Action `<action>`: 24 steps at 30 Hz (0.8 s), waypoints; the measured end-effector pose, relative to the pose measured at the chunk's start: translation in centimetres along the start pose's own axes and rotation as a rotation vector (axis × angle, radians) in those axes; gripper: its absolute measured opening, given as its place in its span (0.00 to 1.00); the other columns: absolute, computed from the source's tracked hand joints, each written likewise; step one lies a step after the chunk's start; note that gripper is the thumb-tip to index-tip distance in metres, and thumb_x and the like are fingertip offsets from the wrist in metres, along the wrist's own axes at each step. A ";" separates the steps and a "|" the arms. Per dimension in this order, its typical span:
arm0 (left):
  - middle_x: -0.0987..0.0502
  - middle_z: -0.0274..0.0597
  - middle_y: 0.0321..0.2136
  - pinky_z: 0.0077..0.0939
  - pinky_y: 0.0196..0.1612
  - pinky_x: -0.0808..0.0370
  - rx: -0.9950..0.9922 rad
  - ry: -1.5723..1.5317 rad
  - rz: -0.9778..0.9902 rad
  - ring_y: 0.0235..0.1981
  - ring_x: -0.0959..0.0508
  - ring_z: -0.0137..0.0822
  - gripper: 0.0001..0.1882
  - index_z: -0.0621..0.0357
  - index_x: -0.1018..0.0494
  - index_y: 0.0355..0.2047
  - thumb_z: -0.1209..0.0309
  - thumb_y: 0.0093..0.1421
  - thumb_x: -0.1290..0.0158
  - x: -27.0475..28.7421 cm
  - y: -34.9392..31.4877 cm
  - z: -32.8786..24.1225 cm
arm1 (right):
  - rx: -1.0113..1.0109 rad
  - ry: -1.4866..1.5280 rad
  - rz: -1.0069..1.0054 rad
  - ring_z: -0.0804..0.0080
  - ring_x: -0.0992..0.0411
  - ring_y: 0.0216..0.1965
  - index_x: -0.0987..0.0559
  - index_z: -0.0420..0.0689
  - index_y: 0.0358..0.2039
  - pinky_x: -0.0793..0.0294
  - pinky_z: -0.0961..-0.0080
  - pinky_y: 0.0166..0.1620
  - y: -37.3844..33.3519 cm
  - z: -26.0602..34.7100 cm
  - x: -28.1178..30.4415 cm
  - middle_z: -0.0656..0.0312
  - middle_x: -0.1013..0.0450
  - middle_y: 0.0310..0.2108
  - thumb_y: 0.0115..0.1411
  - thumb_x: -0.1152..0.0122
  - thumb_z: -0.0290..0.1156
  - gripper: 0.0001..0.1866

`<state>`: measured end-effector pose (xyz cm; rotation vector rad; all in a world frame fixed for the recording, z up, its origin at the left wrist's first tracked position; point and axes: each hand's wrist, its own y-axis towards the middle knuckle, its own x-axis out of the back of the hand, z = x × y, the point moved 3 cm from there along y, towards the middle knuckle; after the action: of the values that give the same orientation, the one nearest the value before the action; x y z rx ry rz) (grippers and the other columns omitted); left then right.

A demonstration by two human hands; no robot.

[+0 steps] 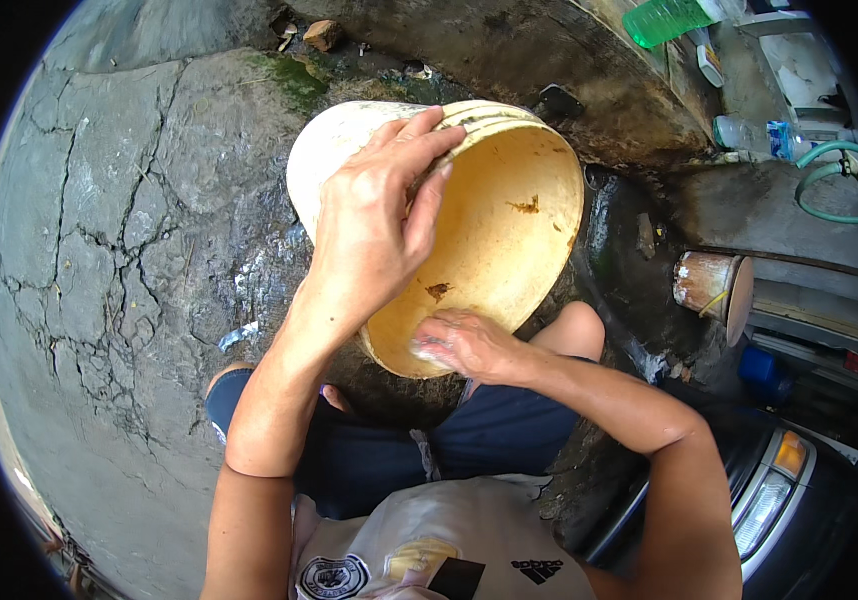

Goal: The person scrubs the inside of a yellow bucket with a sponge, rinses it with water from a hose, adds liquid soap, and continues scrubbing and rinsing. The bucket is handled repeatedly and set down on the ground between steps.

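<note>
A cream-yellow plastic bucket (504,250) lies tipped on its side between my knees, its mouth turned toward me and to the right. Brown specks dot its inner wall. With fingers laid across the ribbed upper rim, my left hand (377,205) steadies the bucket. My right hand (477,345) is at the lower edge of the mouth, closed round a crumpled pinkish-white scrubbing cloth (433,347) pressed to the inside of the wall. Part of the cloth is hidden under the fingers, so its exact kind is unclear.
Cracked grey concrete (109,230) spreads to the left. A low wall (589,70) runs behind the bucket. At the right stand a rusty paint tin (704,282), a green hose (819,185), a green bottle (664,22) and a vehicle's headlight (764,510).
</note>
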<state>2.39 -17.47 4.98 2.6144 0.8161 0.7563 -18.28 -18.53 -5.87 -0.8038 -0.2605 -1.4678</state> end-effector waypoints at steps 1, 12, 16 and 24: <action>0.21 0.61 0.54 0.45 0.61 0.25 -0.053 0.027 0.045 0.57 0.21 0.57 0.17 0.64 0.21 0.51 0.81 0.62 0.45 -0.3 -0.1 -0.3 | -0.081 -0.376 0.167 0.54 0.22 0.43 0.21 0.43 0.42 0.25 0.59 0.49 -1.4 -1.4 2.2 0.53 0.23 0.35 0.66 0.40 0.37 0.11; 0.22 0.57 0.58 0.36 0.55 0.21 0.000 0.061 -0.051 0.54 0.18 0.49 0.16 0.65 0.21 0.53 0.80 0.66 0.46 0.3 -0.1 0.2 | -0.556 -0.556 0.377 0.56 0.26 0.57 0.20 0.34 0.49 0.24 0.57 0.56 2.4 -7.0 2.6 0.46 0.24 0.55 0.65 0.42 0.30 0.16; 0.22 0.57 0.58 0.36 0.55 0.22 0.010 0.025 0.009 0.56 0.19 0.50 0.17 0.64 0.21 0.53 0.80 0.64 0.45 -0.1 -0.5 0.1 | -0.275 0.606 -0.009 0.57 0.26 0.53 0.25 0.34 0.54 0.28 0.60 0.60 9.8 -0.4 -1.8 0.45 0.25 0.52 0.75 0.55 0.37 0.20; 0.23 0.59 0.57 0.39 0.59 0.25 -0.018 0.009 0.022 0.59 0.22 0.54 0.16 0.66 0.21 0.52 0.79 0.64 0.44 0.6 -0.5 0.3 | 0.149 1.759 -1.135 0.62 0.24 0.48 0.27 0.39 0.49 0.23 0.63 0.56 12.6 1.5 11.8 0.52 0.24 0.46 0.78 0.66 0.41 0.21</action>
<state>2.71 -16.73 4.76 2.6103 0.7809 0.7784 -4.41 -27.98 -1.55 1.1314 0.6310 -2.5712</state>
